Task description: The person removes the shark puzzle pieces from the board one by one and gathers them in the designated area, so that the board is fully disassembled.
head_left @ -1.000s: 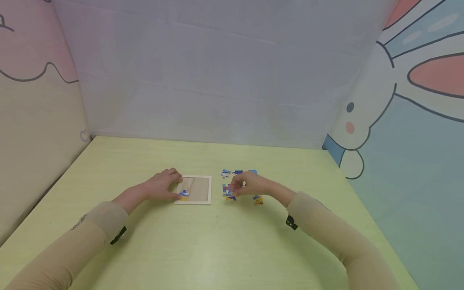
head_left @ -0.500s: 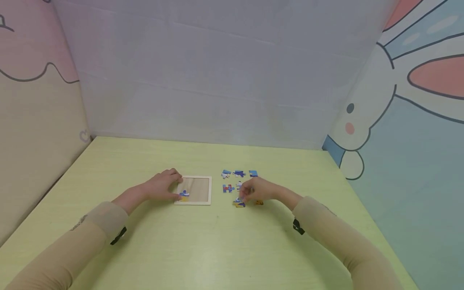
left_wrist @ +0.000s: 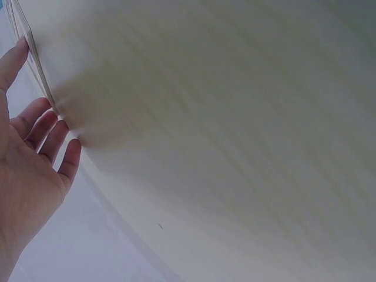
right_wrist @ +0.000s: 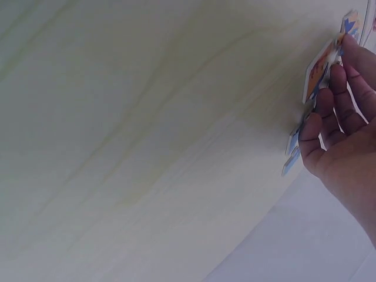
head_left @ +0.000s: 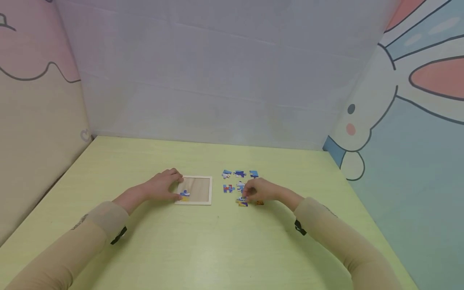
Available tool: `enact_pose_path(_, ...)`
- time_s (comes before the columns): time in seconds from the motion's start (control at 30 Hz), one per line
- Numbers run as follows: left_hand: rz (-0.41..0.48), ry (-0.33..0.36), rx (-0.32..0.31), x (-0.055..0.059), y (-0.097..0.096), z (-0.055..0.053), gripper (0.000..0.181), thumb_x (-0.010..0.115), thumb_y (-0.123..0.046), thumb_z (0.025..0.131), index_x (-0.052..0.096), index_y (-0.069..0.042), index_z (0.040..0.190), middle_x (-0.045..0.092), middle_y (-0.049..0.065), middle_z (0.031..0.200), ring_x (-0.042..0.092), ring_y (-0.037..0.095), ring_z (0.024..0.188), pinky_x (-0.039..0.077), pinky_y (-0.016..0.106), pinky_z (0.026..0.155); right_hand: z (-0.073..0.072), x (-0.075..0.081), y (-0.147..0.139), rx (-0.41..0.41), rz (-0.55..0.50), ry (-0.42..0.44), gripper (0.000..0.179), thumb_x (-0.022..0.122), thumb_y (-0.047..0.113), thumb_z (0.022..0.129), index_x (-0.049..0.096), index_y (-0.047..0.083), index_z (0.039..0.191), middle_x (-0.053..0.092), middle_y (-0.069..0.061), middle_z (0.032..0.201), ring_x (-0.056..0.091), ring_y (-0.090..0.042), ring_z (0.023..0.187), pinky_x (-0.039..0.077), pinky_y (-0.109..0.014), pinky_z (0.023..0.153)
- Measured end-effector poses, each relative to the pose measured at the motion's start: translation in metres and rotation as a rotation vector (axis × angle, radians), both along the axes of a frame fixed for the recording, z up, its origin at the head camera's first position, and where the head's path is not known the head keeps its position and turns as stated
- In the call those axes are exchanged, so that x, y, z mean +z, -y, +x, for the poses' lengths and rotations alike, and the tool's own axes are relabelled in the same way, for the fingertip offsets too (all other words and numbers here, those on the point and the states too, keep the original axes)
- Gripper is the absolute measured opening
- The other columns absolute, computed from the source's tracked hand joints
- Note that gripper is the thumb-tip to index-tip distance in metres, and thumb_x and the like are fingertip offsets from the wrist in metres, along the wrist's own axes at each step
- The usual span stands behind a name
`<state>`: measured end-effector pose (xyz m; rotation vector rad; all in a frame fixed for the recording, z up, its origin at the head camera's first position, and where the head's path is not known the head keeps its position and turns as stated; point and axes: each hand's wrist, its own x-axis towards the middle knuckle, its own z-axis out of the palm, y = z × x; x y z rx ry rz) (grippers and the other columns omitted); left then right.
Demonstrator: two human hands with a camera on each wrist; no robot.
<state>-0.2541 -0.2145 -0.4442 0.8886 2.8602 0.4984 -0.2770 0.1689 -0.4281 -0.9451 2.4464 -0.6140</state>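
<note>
A square wooden puzzle tray point(head_left: 201, 189) with a pale rim lies on the table, one blue and yellow piece point(head_left: 185, 194) in its near left corner. My left hand point(head_left: 162, 185) holds the tray by its left side, thumb near the front corner and fingers near the back one; the left wrist view shows the thumb point(left_wrist: 17, 56) on the rim. To the right of the tray, my right hand point(head_left: 262, 189) pinches a blue, white and yellow puzzle piece point(head_left: 243, 204) low over the table. In the right wrist view an orange piece point(right_wrist: 318, 73) stands beside the fingers.
More loose puzzle pieces lie in rows around my right hand: a blue and white one point(head_left: 226, 174), a dark blue one point(head_left: 239, 174), a light blue one point(head_left: 253, 174), a red and blue one point(head_left: 228, 188) and an orange one point(head_left: 259, 203). Printed walls enclose the yellow table point(head_left: 203, 249).
My right hand has moved right and slightly toward me with the pinched puzzle piece, uncovering the back row of pieces. My left hand and the tray have stayed in place.
</note>
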Motion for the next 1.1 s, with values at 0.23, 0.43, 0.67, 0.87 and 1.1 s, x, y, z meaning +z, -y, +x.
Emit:
enact_pose_path(0.23,0.02,0.007,0.001,-0.001,0.0,0.0,0.06,0.073,-0.043,0.079,0.058,-0.002,0.12,0.05,0.013,0.125,0.048,0.033,0.115,0.041,0.053,0.095,0.0,0.002,0.003,0.016,0.005,-0.057,0.01,0.071,0.02,0.085,0.065,0.017,0.092,0.061,0.01,0.088,0.053,-0.008,0.081,0.047,-0.023,0.075)
enact_pose_path(0.43,0.015,0.009,-0.006,-0.001,0.002,-0.001,0.061,0.071,-0.046,0.08,0.057,-0.003,0.122,0.05,0.013,0.127,0.048,0.033,0.117,0.04,0.054,0.096,0.0,0.014,0.012,0.036,-0.047,-0.087,0.011,0.07,0.016,0.086,0.065,0.013,0.095,0.06,0.005,0.087,0.053,-0.013,0.082,0.046,-0.027,0.071)
enact_pose_path(0.67,0.015,0.024,-0.029,-0.001,0.006,-0.003,0.069,0.072,-0.048,0.078,0.055,-0.001,0.126,0.048,0.014,0.132,0.045,0.035,0.121,0.037,0.055,0.099,-0.002,0.026,0.032,0.018,-0.075,-0.118,0.015,0.068,0.016,0.087,0.066,0.011,0.101,0.06,0.001,0.091,0.054,-0.02,0.089,0.046,-0.035,0.079)
enact_pose_path(0.87,0.024,0.058,-0.041,0.001,0.008,-0.004,0.073,0.075,-0.047,0.075,0.054,-0.001,0.128,0.046,0.013,0.134,0.042,0.036,0.124,0.035,0.056,0.101,-0.001,0.036,0.056,0.025,-0.085,-0.16,0.017,0.068,0.018,0.087,0.066,0.01,0.102,0.058,0.002,0.091,0.052,-0.018,0.089,0.045,-0.03,0.076)
enact_pose_path(1.1,0.031,0.064,-0.046,0.0,0.01,-0.006,0.075,0.076,-0.049,0.074,0.054,-0.003,0.128,0.045,0.012,0.135,0.042,0.035,0.125,0.034,0.057,0.102,-0.002,0.033,0.089,0.05,-0.102,-0.148,0.024,0.07,0.022,0.086,0.066,0.01,0.106,0.06,0.0,0.097,0.055,-0.022,0.095,0.045,-0.03,0.083)
